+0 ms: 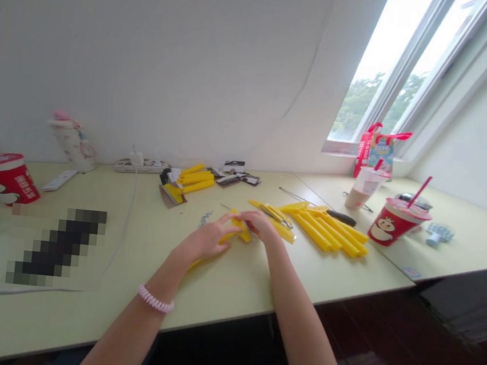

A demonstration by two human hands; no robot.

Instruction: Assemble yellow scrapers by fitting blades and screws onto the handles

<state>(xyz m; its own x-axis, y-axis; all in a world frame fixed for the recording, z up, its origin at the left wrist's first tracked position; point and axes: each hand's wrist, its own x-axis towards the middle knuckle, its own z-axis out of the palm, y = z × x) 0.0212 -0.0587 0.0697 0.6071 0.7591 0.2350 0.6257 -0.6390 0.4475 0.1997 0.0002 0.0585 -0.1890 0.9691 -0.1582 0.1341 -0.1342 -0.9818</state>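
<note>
My left hand (206,239) and my right hand (260,224) meet over a yellow plastic piece (237,228) near the middle of the pale green desk (138,287). Both hands grip it, and their fingers hide much of it. A thin metal pin (226,207) sticks out behind my fingers. Just right of my right hand lies a small metal tool (277,215) on a flat yellow part (282,229). Farther right is a pile of long yellow bars (329,231). A small metal chain (206,218) lies just beyond my left hand.
Short yellow bars (196,178) and dark packets (231,177) lie at the back by a power strip (139,167). A black-handled screwdriver (339,216), two drink cups (397,221) and a red tub (5,178) stand on the desk. A pixelated patch (56,248) covers part of it.
</note>
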